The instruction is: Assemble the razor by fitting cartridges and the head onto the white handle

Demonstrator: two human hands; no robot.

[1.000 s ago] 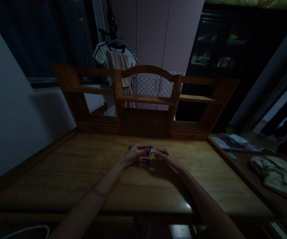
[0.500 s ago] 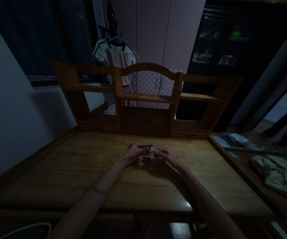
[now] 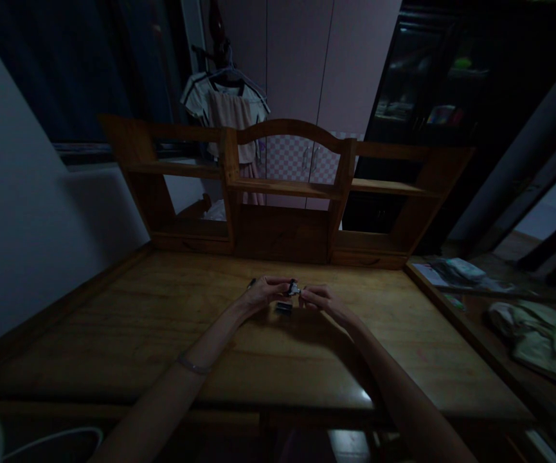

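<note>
My left hand (image 3: 264,292) is closed in a pinch on a small black-and-silver piece (image 3: 294,287), held just above the wooden desk. From the other side, the fingertips of my right hand (image 3: 320,298) are closed on the silver end of the same piece. Its exact kind is too small and dim to make out. Just below it, a small dark rectangular object (image 3: 284,308) with a lighter edge lies on the desk (image 3: 200,321). Another dark object (image 3: 251,283) shows partly behind my left hand.
A wooden shelf unit (image 3: 285,188) stands along the desk's back edge. Clothes (image 3: 232,106) hang behind it at the left. To the right, a lower surface holds folded pale cloth (image 3: 542,341) and plastic-wrapped items (image 3: 456,271). A white cable (image 3: 51,437) curves at the lower left.
Both hands stay almost in place around the small piece, which is turned very slightly. The whole view has shifted a little.
</note>
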